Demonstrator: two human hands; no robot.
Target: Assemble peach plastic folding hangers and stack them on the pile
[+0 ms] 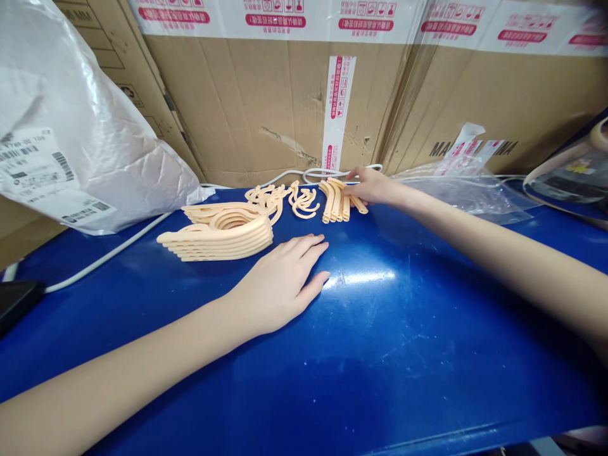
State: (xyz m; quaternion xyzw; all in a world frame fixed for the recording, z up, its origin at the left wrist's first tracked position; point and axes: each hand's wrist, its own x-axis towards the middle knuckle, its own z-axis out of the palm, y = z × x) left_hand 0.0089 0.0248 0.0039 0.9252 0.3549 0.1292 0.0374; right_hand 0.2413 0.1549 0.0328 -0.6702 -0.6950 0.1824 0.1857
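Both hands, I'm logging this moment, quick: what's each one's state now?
Left hand: open, palm down, holding nothing.
Right hand: at the beige pieces; whether it grips one cannot be told.

Black capitals "MA" and "NA" flank a tape scrap on the far-right carton. White tape along the far side bears handling pictograms and red bars reading "请确认商品完好后签收". At left, a bag's barcoded label shows "T08"; the box behind, "MM".
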